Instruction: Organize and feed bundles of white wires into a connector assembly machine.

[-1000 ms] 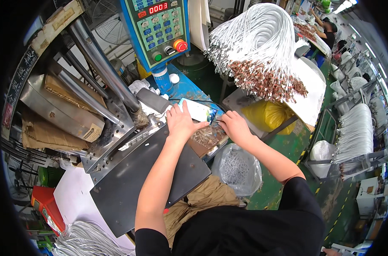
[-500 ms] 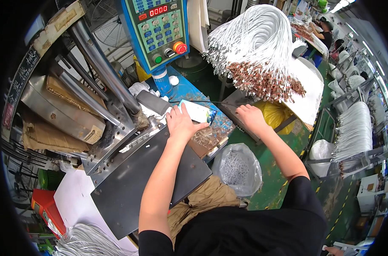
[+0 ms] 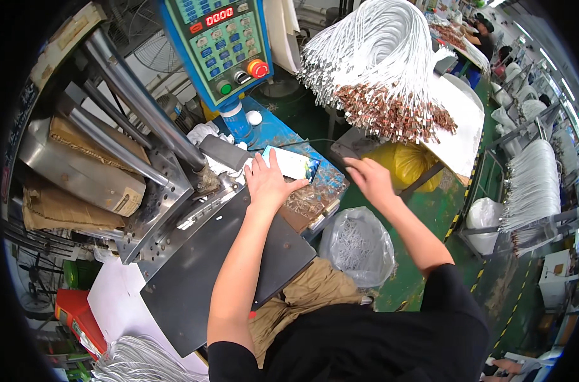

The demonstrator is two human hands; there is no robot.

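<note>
A phone (image 3: 294, 166) with a bright screen lies on the scuffed blue worktop, beside a dark grey pad (image 3: 224, 150). My left hand (image 3: 268, 186) rests at its near left edge, fingers spread, with fingertips and thumb touching it. A thin dark cord (image 3: 312, 141) arcs behind the phone toward my right hand (image 3: 371, 181). That hand hovers past the worktop's right edge, its fingers pinched together at the cord's end. What exactly sits between the fingertips is too small to see.
Left stands a press with steel columns (image 3: 114, 79) and a black plate (image 3: 226, 274). A control panel (image 3: 219, 51) rises behind the worktop. A clear bag (image 3: 358, 248) of scraps stands near my right forearm. Bundled white cables (image 3: 378, 51) hang over a yellow bag (image 3: 407, 165).
My right hand has shifted slightly left and down, and the cord now bows upward. My left hand stays at the phone. The whole view has shifted a little.
</note>
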